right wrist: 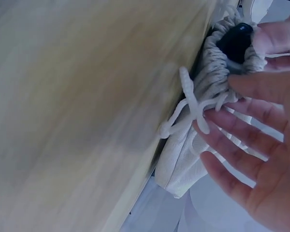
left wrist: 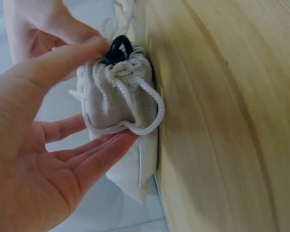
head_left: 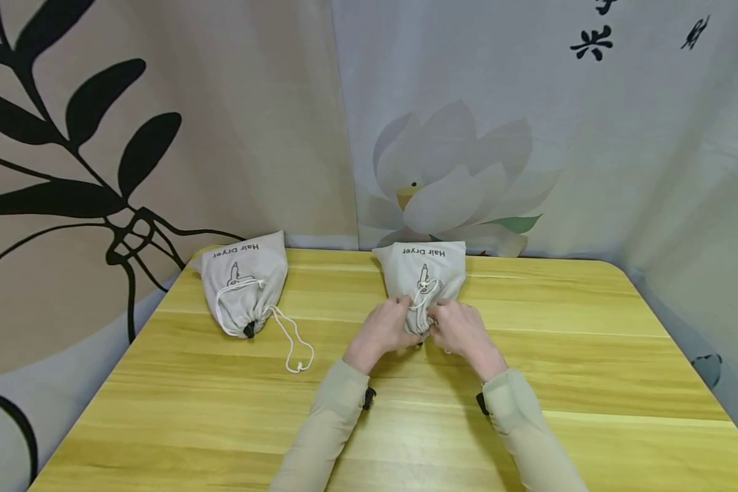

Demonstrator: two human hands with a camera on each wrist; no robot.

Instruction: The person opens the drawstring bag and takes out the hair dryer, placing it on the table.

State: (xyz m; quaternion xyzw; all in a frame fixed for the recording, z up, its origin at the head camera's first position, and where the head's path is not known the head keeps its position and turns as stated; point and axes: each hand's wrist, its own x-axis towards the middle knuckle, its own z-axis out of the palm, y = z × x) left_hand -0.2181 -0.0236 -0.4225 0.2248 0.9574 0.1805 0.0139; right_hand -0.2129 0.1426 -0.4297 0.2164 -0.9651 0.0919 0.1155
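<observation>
A pale cloth drawstring bag printed "Hair Dryer" lies near the table's far edge, its gathered mouth toward the person. My left hand grips the mouth on its left side, thumb by the rim and fingers along the cloth. On the other side, my right hand holds the gathered rim between thumb and fingers. A black object shows in the puckered opening; in the left wrist view its black end looks like a loop. White cord hangs loose around the neck. The rest of the contents is hidden.
A second "Hair Dryer" bag lies at the back left, a black tip poking from its mouth and its white cord trailing on the wooden table. Behind the table hangs a printed curtain.
</observation>
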